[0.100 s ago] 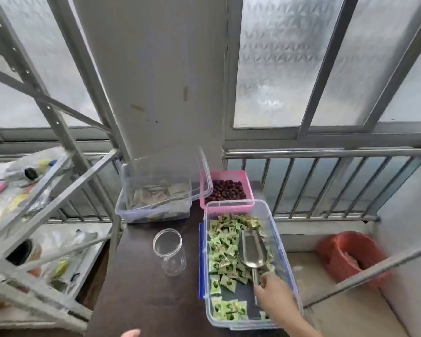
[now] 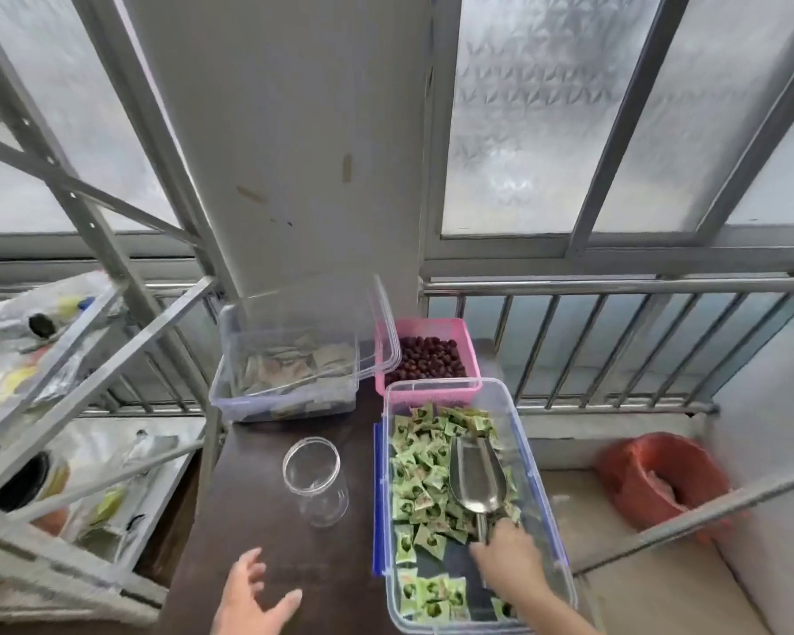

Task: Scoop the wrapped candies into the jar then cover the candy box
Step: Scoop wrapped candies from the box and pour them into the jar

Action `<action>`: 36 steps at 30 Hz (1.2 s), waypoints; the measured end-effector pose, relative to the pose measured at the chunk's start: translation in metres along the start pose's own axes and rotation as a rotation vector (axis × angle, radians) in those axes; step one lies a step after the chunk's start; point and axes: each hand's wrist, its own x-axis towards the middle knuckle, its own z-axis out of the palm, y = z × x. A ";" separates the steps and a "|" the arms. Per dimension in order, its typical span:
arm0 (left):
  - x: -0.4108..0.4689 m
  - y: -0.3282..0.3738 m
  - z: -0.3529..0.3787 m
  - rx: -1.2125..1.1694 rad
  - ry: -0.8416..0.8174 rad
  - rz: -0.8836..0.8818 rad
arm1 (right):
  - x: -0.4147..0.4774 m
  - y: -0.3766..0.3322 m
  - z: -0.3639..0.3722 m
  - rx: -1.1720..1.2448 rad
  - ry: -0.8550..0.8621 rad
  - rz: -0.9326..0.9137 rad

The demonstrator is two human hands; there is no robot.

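A clear candy box (image 2: 542,511) with blue clips stands at the table's right side, holding several green wrapped candies (image 2: 420,490). A metal scoop (image 2: 476,478) lies in it, bowl facing away. My right hand (image 2: 507,559) is inside the box, closed on the scoop's handle. An empty clear jar (image 2: 315,481) stands upright just left of the box. My left hand (image 2: 248,598) hovers open above the table's near edge, below the jar, holding nothing.
A clear box (image 2: 285,382) with paper packets and a clear lid (image 2: 381,327) leaning on it stands at the back. A pink basket of dark red fruit (image 2: 427,359) sits behind the candy box. Metal shelving (image 2: 65,405) stands left; a red bucket (image 2: 656,483) lies right.
My left hand has risen into view above the near table edge with fingers spread. My right hand stays on the scoop's handle.
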 end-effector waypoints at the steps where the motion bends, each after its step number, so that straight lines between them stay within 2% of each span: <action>1: 0.006 0.005 0.003 0.029 0.055 0.043 | 0.004 -0.003 0.002 0.003 -0.010 0.047; 5: 0.039 0.042 0.018 0.028 0.051 0.066 | 0.019 -0.008 0.005 0.017 -0.022 0.151; 10: 0.061 0.059 0.034 -0.015 0.017 0.116 | 0.006 -0.014 -0.014 0.297 -0.030 0.118; 13: 0.068 0.064 0.035 0.003 -0.031 0.104 | -0.017 0.005 -0.047 0.202 -0.107 0.080; 17: 0.067 0.066 0.028 0.083 -0.052 0.173 | -0.049 0.023 -0.085 -0.068 -0.266 0.049; 20: 0.060 0.065 0.023 0.100 -0.074 0.222 | -0.052 0.024 -0.084 -0.122 -0.342 0.071; 28: 0.047 0.080 0.017 0.170 -0.138 0.309 | -0.022 -0.004 -0.017 0.057 -0.145 0.073; 33: 0.035 0.091 0.014 0.193 -0.156 0.336 | 0.013 -0.035 0.037 0.314 -0.056 0.065; 36: 0.029 0.095 0.011 0.234 -0.158 0.359 | 0.044 -0.049 0.053 0.464 -0.081 0.042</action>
